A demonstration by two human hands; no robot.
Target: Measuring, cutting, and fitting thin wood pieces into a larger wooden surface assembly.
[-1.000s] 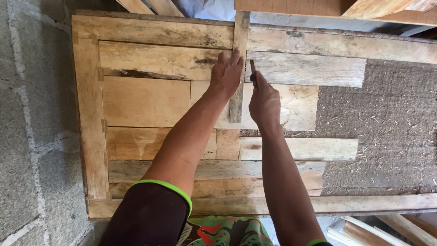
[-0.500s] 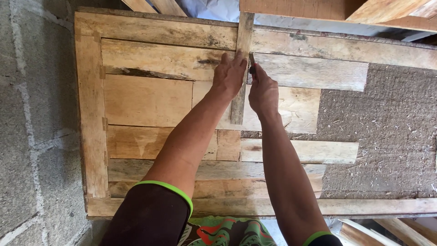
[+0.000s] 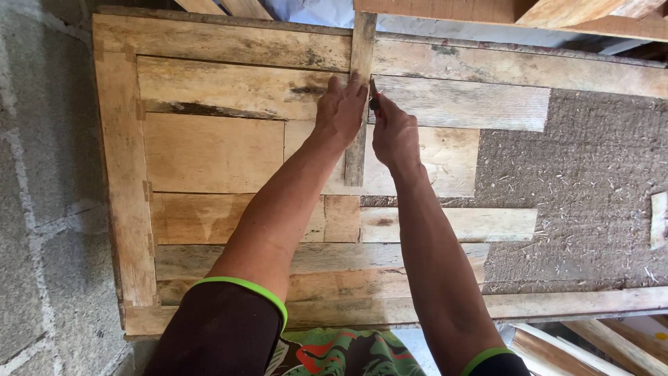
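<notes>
While both arms reach up across the wooden panel, a narrow upright wooden strip runs from the panel's top edge down toward its middle, directly under the left hand and just left of the right hand. At the far left stands a grey block wall, rough and mortar-jointed. The left hand lies flat with fingers spread slightly, pressing the strip against the boards. The right hand is curled closed around a small dark tool, its tip touching the strip's right edge. The panel is framed in pale, weathered planks, stained and splintered. Right of it, coarse grey matting shows, flecked with wood chips.
</notes>
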